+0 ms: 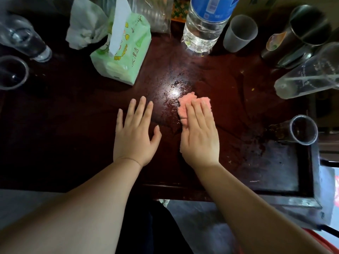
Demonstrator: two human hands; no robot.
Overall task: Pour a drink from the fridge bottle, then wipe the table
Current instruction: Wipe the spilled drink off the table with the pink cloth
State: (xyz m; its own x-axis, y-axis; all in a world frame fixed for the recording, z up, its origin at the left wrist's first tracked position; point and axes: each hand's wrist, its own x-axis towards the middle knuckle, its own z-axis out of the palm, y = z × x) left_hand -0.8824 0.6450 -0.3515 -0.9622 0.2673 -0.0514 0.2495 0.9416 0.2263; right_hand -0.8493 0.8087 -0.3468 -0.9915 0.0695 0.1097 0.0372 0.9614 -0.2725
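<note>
A small pink cloth [185, 102] lies on the dark wooden table [201, 74], near its middle. My right hand [199, 136] lies flat on top of the cloth, fingers together, pressing it onto the wet, glossy surface. My left hand [135, 132] rests flat on the table just left of it, fingers spread, holding nothing. A clear water bottle [203, 24] with a blue label stands at the back centre. A frosted plastic cup [239, 33] stands right beside the bottle.
A green tissue pack [124, 52] and a crumpled plastic bag [86, 24] sit at the back left. Clear cups [12, 72] stand at the left edge. A dark metal tumbler [300, 32], a clear pitcher [311, 74] and a small glass [302, 130] line the right side.
</note>
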